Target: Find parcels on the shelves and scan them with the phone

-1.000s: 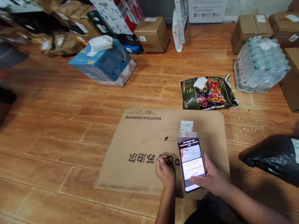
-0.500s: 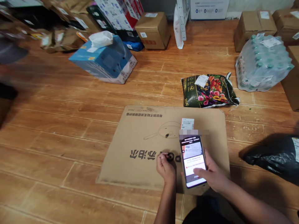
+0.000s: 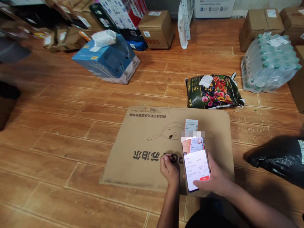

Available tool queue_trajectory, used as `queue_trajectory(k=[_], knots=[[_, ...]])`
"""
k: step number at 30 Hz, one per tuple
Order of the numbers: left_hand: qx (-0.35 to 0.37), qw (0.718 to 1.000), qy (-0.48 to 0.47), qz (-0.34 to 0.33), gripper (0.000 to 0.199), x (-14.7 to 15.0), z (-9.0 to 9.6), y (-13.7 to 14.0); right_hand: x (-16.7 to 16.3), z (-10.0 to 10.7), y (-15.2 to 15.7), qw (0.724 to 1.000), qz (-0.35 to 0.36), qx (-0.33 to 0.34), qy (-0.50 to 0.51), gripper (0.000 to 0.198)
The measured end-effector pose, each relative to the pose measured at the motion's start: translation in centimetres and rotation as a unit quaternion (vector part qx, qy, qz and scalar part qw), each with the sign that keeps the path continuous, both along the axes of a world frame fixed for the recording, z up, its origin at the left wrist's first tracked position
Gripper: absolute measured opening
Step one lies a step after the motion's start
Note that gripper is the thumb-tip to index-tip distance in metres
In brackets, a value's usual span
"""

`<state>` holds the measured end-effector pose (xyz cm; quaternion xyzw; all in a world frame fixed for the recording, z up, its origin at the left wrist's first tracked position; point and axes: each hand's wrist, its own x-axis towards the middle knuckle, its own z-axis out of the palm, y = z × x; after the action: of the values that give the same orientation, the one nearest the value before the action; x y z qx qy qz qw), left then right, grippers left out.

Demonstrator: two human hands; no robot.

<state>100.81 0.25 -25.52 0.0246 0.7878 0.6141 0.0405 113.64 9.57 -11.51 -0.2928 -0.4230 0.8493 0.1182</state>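
Note:
In my right hand is a smartphone, held over a large flat cardboard box. The thumb lies on the lower part of the lit screen. My left hand is curled closed just left of the phone, above the box's printed letters; whatever its fingers hold, if anything, is hidden. A shipping label is stuck to the box beyond the phone's top edge. The box also carries a drawing of a frying pan and dark printed characters.
Beyond the box lies a dark bag with flower pictures. A shrink-wrapped bottle pack stands right of it, and a black plastic parcel nearer. A blue box and several cartons stand farther back on the wooden floor.
The phone screen has switched from a dark pop-up to a white page with a red button. My right thumb has shifted slightly down and left. My left hand stays curled.

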Motion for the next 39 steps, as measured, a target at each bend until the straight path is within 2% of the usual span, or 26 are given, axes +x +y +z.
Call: queue_trajectory(k=[7, 17, 27, 31, 35, 39], knots=[[-0.001, 1.0, 0.006, 0.0, 0.039, 0.0, 0.0, 0.0, 0.1, 0.7, 0.5, 1.0, 0.015, 0.006, -0.01, 0.075], [-0.001, 1.0, 0.003, 0.001, 0.04, -0.1, -0.1, -0.1, 0.3, -0.2, 0.2, 1.0, -0.001, -0.013, -0.004, 0.083], [0.002, 1.0, 0.001, -0.002, 0.041, -0.1, 0.0, -0.2, -0.4, 0.1, 0.3, 1.0, 0.005, -0.01, 0.005, 0.085], [0.009, 1.0, -0.001, 0.001, 0.039, -0.1, 0.2, -0.1, -0.1, 0.3, 0.5, 0.999, 0.011, -0.035, 0.015, 0.085], [0.01, 1.0, 0.0, 0.005, 0.038, -0.1, 0.3, 0.1, 0.4, 0.6, 1.1, 0.998, 0.026, -0.045, 0.033, 0.077], [0.004, 1.0, 0.006, 0.009, 0.037, -0.2, 0.0, 0.1, 0.6, 0.1, 1.5, 0.996, -0.002, -0.089, -0.003, 0.062]])
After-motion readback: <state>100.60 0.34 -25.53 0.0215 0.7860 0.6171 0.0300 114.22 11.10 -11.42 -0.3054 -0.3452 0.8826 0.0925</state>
